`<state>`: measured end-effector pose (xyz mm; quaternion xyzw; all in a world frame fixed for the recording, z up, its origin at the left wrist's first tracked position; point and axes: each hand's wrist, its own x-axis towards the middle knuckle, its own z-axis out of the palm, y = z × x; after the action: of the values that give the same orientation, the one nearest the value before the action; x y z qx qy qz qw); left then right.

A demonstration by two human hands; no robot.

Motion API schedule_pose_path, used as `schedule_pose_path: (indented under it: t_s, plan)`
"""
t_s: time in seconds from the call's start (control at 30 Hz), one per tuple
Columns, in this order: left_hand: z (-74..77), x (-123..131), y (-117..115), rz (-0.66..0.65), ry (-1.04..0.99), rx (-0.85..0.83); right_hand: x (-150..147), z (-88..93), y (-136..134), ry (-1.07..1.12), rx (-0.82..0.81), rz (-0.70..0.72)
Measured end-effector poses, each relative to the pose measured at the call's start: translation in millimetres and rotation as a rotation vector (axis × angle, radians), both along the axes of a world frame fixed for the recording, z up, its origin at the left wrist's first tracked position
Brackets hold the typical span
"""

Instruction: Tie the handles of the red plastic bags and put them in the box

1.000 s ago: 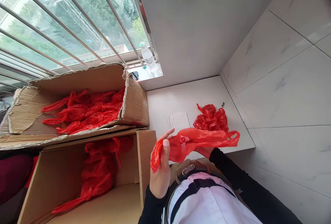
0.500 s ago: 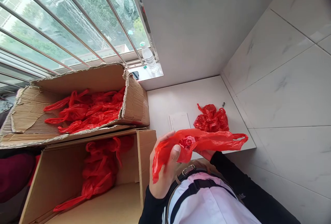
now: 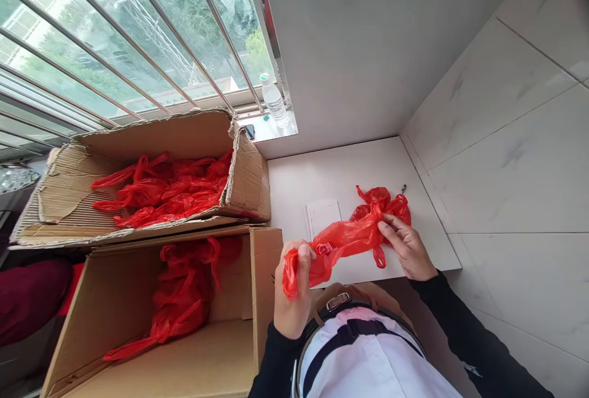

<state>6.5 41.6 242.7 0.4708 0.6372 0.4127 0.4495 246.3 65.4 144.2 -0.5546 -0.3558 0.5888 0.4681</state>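
Observation:
A red plastic bag (image 3: 352, 235) is stretched between my two hands over the front of the white table (image 3: 294, 183). My left hand (image 3: 294, 287) is closed round its bottom end, thumb on top. My right hand (image 3: 407, 244) pinches the handle end at the right. Printing shows on the bag near my left fingers; what is inside, if anything, I cannot make out. Just behind my right hand lie bunched red bags (image 3: 400, 206), partly covered by the held one. A white notepad (image 3: 322, 214) lies flat behind the bag.
At left, one cardboard box (image 3: 251, 171) holds a heap of red bags (image 3: 170, 186). A nearer box (image 3: 267, 287) contains more red bags (image 3: 184, 294). A water bottle (image 3: 276, 103) and a phone (image 3: 249, 131) are on the windowsill, beside barred glass. Tiled wall (image 3: 510, 159) bounds the right.
My right hand has come out from beneath the bag and now grips its handle end. My left fingers have closed round the other end. The view has shifted slightly.

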Motion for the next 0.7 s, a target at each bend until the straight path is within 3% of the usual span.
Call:
schedule_pose_path:
  t_s: [0.13,0.2,0.4,0.47,0.57,0.7]
  plan:
    - [-3.0,-5,0,0.099,0.172,0.071,-3,8.4,2,-0.108,0.059,-0.012]
    - [-4.8,-7,-2,0.145,0.158,0.113,-5,14.6,1,-0.122,0.083,-0.03]
    - [-7.7,-3,-4,0.247,-0.333,0.271,-9,41.2,-6,-0.266,0.081,0.148]
    - [-7.0,-1,-2,0.215,-0.404,0.172,-11,51.0,-7,-0.337,0.164,0.202]
    - [-6.8,1,-2,0.126,-0.323,-0.003,-14,64.7,-9,-0.351,0.31,0.248]
    - [-14.0,8,-8,-0.02,-0.237,-0.072,-19,81.2,-16,-0.301,0.315,0.422]
